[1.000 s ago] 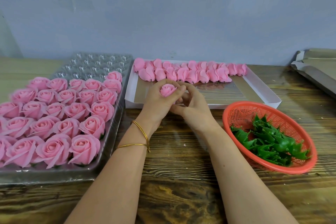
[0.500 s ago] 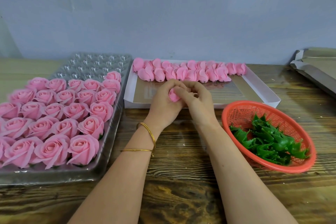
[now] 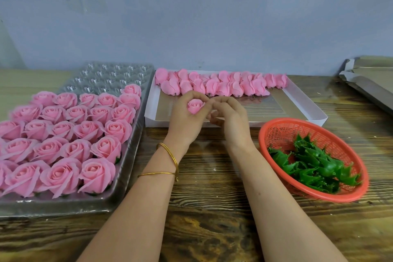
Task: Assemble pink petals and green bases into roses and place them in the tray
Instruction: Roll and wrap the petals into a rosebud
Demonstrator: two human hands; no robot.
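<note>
Half a second ago the fingers of the right grip [image 3: 230, 120] lay over the bud [image 3: 195, 106] and hid most of it. Now they are drawn to its right side and the bud shows whole, face up, ringed by the curled thumb and fingers of the left grip [image 3: 186, 122], which holds it above the near wall of the box [image 3: 308, 110]. The right fingertips meet the left forefinger at the bud's edge; whether they pinch a petal or only touch, I cannot tell. The palm hides the bud's underside, so a base is not visible. I judge the shaping is near its end and the placing comes next. The tray [image 3: 133, 151] lies just left, its near rows full of roses [image 3: 63, 134]. Free cells [image 3: 110, 78] remain only at the far end, past the last rose [image 3: 132, 90]. The way there crosses the tray's right rim and passes over finished blooms, so a low carry could brush them. The basket [image 3: 274, 132] of bases [image 3: 312, 166] sits close beside the right forearm. The petals [image 3: 223, 86] line the box's far wall, and bare bench [image 3: 212, 208] lies beneath both forearms.
</note>
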